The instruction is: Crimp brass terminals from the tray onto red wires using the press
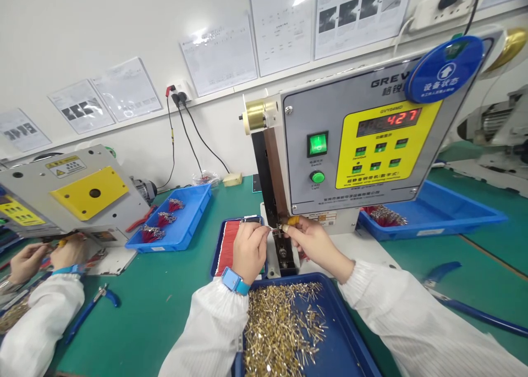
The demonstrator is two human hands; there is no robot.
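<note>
Pinching a small terminal [277, 229] between both hands [249, 251] [315, 246]

A factory workshop, with benchtop press machines [358, 140], green workbenches [136, 322] and blue trays [433, 214] of brass terminals [280, 327]

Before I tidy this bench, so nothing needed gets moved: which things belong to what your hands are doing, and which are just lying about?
Belonging: left hand, right hand, terminal crimper, tray of red wires, tray of brass terminals.

Lying about: blue-handled pliers, blue tray of red wire bundles.
</note>
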